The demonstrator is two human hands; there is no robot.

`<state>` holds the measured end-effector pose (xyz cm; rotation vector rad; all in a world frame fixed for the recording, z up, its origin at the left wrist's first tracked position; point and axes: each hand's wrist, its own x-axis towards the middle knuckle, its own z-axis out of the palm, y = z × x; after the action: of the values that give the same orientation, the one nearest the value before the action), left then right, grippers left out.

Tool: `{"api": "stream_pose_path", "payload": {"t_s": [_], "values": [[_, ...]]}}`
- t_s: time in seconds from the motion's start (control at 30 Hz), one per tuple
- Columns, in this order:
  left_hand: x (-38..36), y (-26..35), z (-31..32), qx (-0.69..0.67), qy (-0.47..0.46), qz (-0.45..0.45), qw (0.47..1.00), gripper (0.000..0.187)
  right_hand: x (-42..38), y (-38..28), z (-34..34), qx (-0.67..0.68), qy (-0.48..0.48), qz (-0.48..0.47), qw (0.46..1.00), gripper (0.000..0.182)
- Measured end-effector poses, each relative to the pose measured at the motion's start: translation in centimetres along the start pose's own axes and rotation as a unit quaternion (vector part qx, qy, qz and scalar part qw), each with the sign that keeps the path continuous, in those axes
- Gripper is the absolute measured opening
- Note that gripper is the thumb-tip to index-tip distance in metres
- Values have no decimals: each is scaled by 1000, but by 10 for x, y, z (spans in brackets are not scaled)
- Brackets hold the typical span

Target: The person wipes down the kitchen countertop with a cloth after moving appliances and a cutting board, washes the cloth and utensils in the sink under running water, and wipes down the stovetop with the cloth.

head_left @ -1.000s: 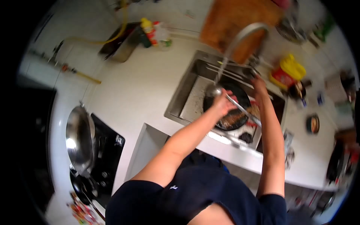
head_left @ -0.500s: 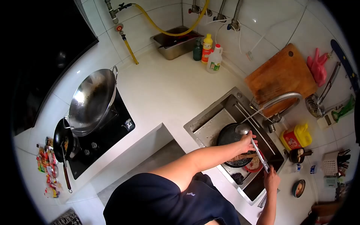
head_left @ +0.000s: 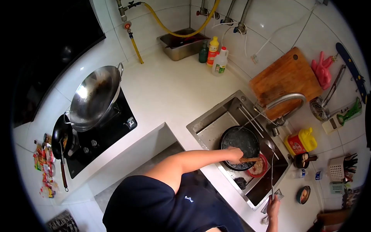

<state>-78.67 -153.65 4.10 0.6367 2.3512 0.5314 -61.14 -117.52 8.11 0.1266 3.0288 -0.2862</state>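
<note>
My right hand is closed round the handle end of a metal ladle, whose bowl points away over the right side of the sink. My left hand reaches over a round black pan holding water in the sink. Its fingers are closed at the end of a brown, rough-looking scrubbing brush; the fingertips are partly hidden. Beside the pan sits a red bowl with pale contents. A dark scouring pad lies at the sink's near side. Water runs in a thin stream into the pan.
A curved tap stands behind the sink, before a wooden cutting board. A yellow jug and a small bowl are at the right. To the left, a large wok rests on the black hob. Bottles stand at the back.
My right hand has drawn the ladle toward me and away from the pan. My left hand has left the ladle and moved down-left to the brown brush. The view has shifted slightly.
</note>
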Motion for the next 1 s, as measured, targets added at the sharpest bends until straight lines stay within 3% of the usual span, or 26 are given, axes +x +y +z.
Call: {"api": "stream_pose_path", "payload": {"t_s": [0.03,0.13,0.17,0.27,0.33,0.37,0.4,0.47,0.53,0.57,0.6,0.67,0.73,0.77,0.87,1.0], "values": [[0,-4,4,-3,19,-13,1000,37,-2,3,-1,-13,-2,15,1000,16],[-10,-13,2,-15,24,-32,999,37,-7,-3,-33,11,83,-72,994,25],[-10,-17,3,-13,32,-35,999,37,-12,-13,-47,8,-8,6,1000,37],[-13,-33,9,1,36,-40,999,37,-18,43,-21,-58,141,-117,981,55],[-15,-42,6,18,21,-39,999,37,-33,-9,-82,-15,33,1,999,59],[-12,-50,8,27,17,-39,999,37,-44,2,-86,-30,24,-33,999,50],[-11,-56,8,5,29,-32,999,36,-50,-8,-97,-78,0,28,997,42],[-10,-72,10,-20,74,-18,997,28,-51,-80,-129,5,120,-45,992,42],[-11,-86,4,-29,38,-9,999,27,-32,-150,-153,52,230,-96,967,45],[-11,-96,5,-22,42,9,999,28,-9,-136,-141,169,235,-144,946,48],[-11,-104,7,-16,45,28,998,30,10,-170,-153,117,174,-30,977,51],[-14,-116,7,-16,43,46,998,26,71,-263,-163,89,215,-170,958,48],[-32,-123,-10,-12,24,78,997,26,127,-356,-156,243,106,-151,952,43],[-28,-132,0,-27,51,90,994,25,152,-408,-151,238,75,-167,954,40],[-21,-149,0,-37,10,97,995,23,228,-544,-119,142,32,-188,971,35],[-25,-167,-7,-55,10,102,993,24,315,-665,-57,61,62,-292,952,35]]}}
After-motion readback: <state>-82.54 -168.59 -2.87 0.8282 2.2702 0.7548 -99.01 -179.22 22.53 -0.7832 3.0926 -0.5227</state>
